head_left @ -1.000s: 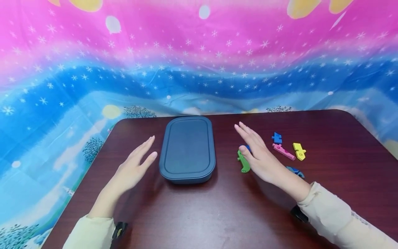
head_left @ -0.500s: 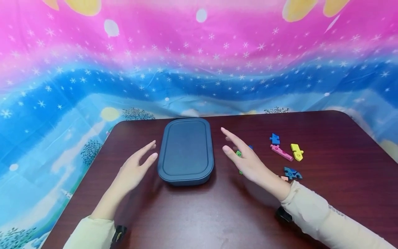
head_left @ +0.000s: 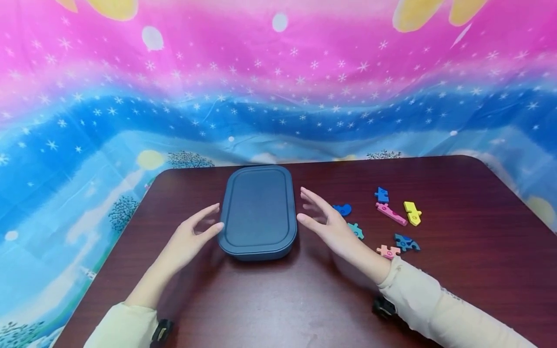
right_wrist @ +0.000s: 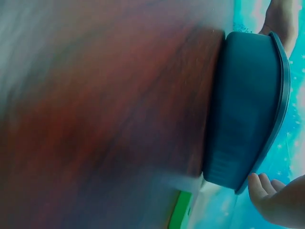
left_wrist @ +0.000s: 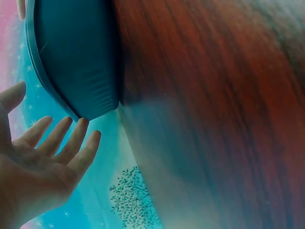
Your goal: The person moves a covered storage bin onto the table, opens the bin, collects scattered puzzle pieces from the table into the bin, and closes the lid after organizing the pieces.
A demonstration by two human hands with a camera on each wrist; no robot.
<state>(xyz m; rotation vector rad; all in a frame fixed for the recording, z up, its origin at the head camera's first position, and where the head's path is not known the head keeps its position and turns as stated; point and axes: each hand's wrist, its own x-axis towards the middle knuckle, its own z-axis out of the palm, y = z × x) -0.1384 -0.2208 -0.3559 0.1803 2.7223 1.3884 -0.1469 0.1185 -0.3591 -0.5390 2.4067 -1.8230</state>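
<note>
A dark blue-grey lidded box [head_left: 258, 208] stands on the brown table [head_left: 261, 309], its lid on. My left hand [head_left: 189, 241] is at the box's left side, fingers loosely extended, the thumb tip right at the lid's edge. On the other side my right hand [head_left: 330, 224] has its fingers relaxed and pointing at the box, fingertips close to the rim. Neither hand holds anything. The left wrist view shows the left fingers [left_wrist: 78, 138] spread near the box's lower corner. In the right wrist view the right hand [right_wrist: 281, 202] comes close under the lid's rim.
Several coloured puzzle pieces lie right of the box: a blue curved one [head_left: 344, 210], a teal one [head_left: 356, 231], a pink strip [head_left: 391, 214], a yellow one [head_left: 412, 213], a dark blue one [head_left: 406, 242] and a salmon one [head_left: 388, 252]. A printed cloth [head_left: 261, 72] hangs behind the table.
My right hand has moved left from over the puzzle pieces to the box's right side, uncovering some pieces. My left hand has come slightly nearer the box. The view has shifted a little.
</note>
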